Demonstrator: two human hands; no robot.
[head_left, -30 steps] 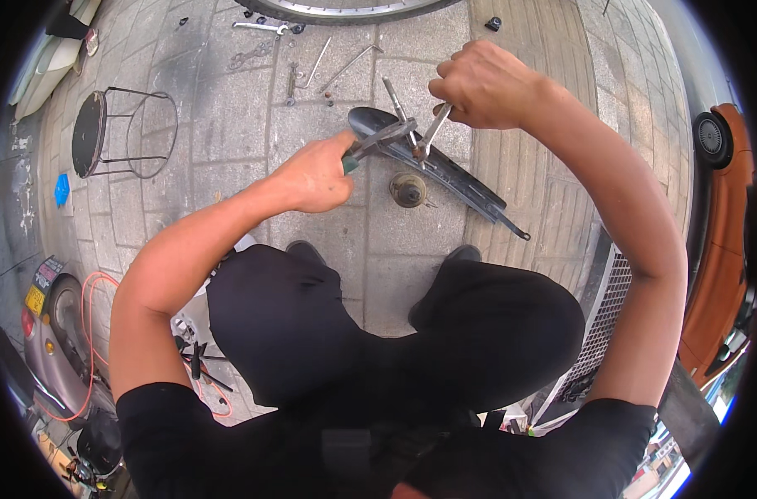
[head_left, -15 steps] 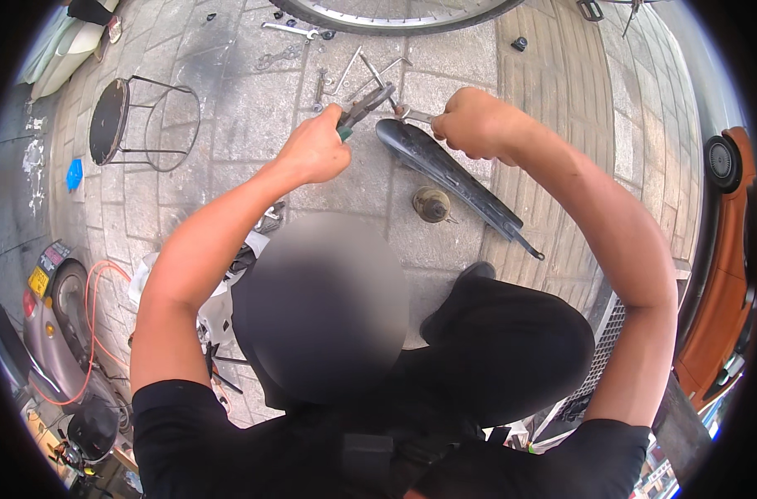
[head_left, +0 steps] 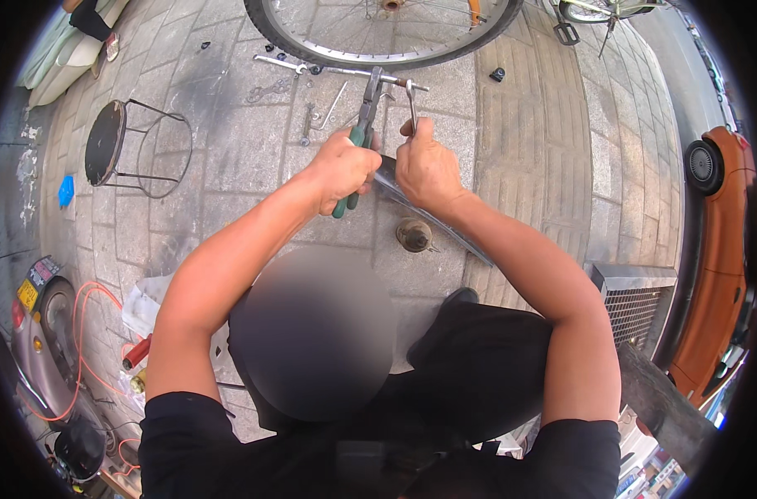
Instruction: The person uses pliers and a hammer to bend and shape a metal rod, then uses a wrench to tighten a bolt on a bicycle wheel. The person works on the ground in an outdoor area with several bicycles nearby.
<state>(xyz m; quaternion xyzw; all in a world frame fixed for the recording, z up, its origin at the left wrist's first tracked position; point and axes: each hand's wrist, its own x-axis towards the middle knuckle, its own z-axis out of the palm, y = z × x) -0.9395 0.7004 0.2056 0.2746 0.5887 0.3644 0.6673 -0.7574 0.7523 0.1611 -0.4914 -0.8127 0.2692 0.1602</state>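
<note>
My left hand (head_left: 345, 170) is closed round green-handled pliers (head_left: 367, 112), whose jaws point away from me onto a thin metal rod (head_left: 392, 81) lying crosswise. Fingers of my right hand (head_left: 428, 170) wrap a steel wrench (head_left: 411, 106), its ring end on the rod's right part. Beneath both hands a long dark mudguard (head_left: 388, 183) rests on the paving, partly hidden by my right hand and forearm. Just nearer me stands a small round brass-coloured metal part (head_left: 414, 235).
A bicycle wheel (head_left: 382, 60) and loose spanners (head_left: 306, 125) lie ahead. There is a round stool (head_left: 106, 143) at left, a scooter (head_left: 41, 349) with an orange hose lower left, a metal grate (head_left: 640, 308) at right, an orange car (head_left: 719, 258) beyond and someone's leg (head_left: 91, 25) at upper left.
My hands have come closer together. The pliers have swung to point straight away from me, the rod has turned crosswise, and the wrench has swung to point away too. More of the wheel shows.
</note>
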